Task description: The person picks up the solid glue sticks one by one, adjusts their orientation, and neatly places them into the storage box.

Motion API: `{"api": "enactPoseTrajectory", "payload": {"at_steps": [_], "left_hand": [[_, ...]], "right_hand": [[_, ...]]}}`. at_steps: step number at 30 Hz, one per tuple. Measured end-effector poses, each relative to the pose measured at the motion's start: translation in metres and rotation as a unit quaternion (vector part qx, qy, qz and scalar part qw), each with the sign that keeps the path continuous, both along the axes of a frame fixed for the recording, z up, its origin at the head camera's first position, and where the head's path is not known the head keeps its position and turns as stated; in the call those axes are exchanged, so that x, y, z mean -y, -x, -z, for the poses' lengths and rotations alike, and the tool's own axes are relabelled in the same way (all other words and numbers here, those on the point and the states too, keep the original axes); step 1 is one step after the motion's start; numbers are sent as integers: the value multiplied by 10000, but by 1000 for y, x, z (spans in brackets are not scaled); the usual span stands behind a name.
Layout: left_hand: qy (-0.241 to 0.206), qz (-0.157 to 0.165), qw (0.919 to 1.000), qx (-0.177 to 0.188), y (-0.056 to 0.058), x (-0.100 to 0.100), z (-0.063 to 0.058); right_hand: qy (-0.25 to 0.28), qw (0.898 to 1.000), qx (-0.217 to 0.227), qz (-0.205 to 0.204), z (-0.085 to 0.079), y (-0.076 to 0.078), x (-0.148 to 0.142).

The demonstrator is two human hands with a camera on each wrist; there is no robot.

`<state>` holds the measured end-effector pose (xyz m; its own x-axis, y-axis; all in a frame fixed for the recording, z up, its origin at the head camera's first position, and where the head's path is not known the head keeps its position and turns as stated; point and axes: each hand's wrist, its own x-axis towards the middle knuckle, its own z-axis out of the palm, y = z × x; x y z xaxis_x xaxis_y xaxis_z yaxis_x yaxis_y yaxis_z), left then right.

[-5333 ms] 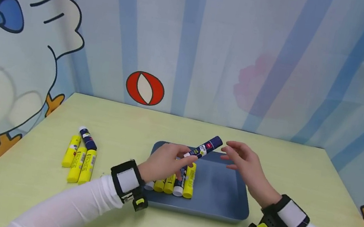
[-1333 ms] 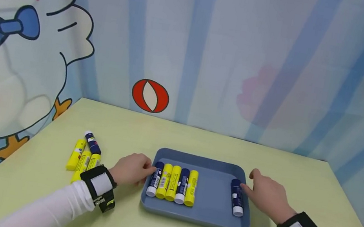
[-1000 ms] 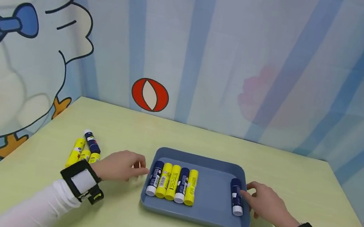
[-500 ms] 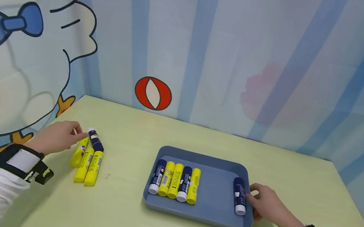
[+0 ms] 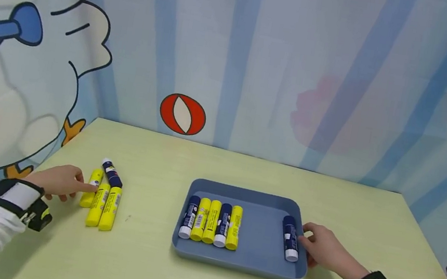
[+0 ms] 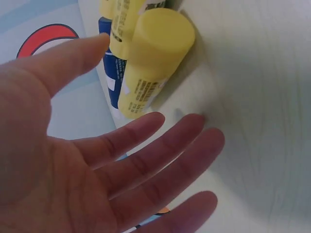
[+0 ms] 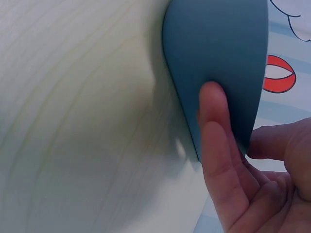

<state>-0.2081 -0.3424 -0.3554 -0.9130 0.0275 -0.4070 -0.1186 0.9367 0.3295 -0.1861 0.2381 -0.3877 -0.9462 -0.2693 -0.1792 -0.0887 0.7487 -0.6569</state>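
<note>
At the left, my left hand (image 5: 61,180) reaches toward a yellow glue stick (image 5: 88,199), its thumb and fingers spread. In the left wrist view nothing is gripped; a yellow glue stick (image 6: 155,58) lies beyond the fingertips. Two more yellow glue sticks (image 5: 109,209) and a navy one (image 5: 112,173) lie beside it. My right hand (image 5: 326,248) pinches the right wall of a blue-grey tray (image 5: 257,257), fingers against its outside in the right wrist view. Inside, several yellow and navy glue sticks (image 5: 212,221) form a row at the left; one navy glue stick (image 5: 290,238) lies along the right wall.
The pale yellow table (image 5: 141,273) carries the tray right of its middle and the loose glue sticks at left. A patterned backdrop (image 5: 270,69) rises behind the table's far edge.
The navy glue stick I held earlier now lies in the tray's right side. My left hand has moved left to the loose glue sticks. My right hand has come to the tray's right wall.
</note>
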Motion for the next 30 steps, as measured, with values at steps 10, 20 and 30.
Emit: {"api": "enactPoseTrajectory", "payload": {"at_steps": [10,20,30], "left_hand": [[162,-188,9997,-46,8,-3,5],[231,-435,9985,-234,8,-4,9],[-206,-760,9963,-350,9,11,13]], "right_hand": [[-82,9999,50,138,-1,1,1],[-231,9996,58,123,-3,2,3],[-277,9995,92,118,-4,1,3]]}}
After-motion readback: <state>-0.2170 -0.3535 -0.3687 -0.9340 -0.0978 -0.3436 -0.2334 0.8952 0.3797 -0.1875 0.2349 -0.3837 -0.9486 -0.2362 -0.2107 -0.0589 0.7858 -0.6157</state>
